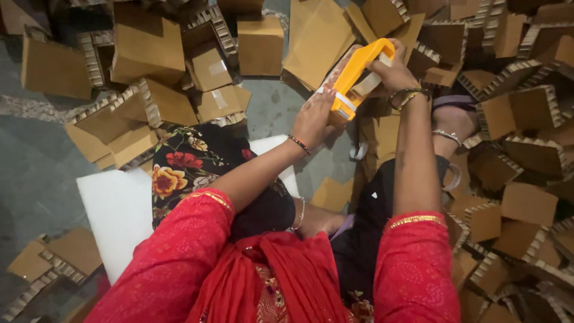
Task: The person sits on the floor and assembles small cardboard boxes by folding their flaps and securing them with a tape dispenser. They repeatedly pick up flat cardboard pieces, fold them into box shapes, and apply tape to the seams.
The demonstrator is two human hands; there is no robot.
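Observation:
My right hand (391, 70) grips the handle of a yellow tape dispenser (354, 78) and presses it against a small cardboard piece (332, 79) held up in front of me. My left hand (314, 119) holds that cardboard piece from below and left, its fingers touching the dispenser's lower end. Most of the piece is hidden behind the dispenser and my hands. I sit on the floor with red sleeves, bangles on both wrists and a floral black cloth over my knee.
Heaps of honeycomb cardboard corner pieces (520, 119) lie to the right and across the top (155, 66). A white foam sheet (116, 209) lies under me on the grey floor (36, 161). More cardboard pieces (54, 257) sit at lower left. My foot (451, 122) rests among the pieces.

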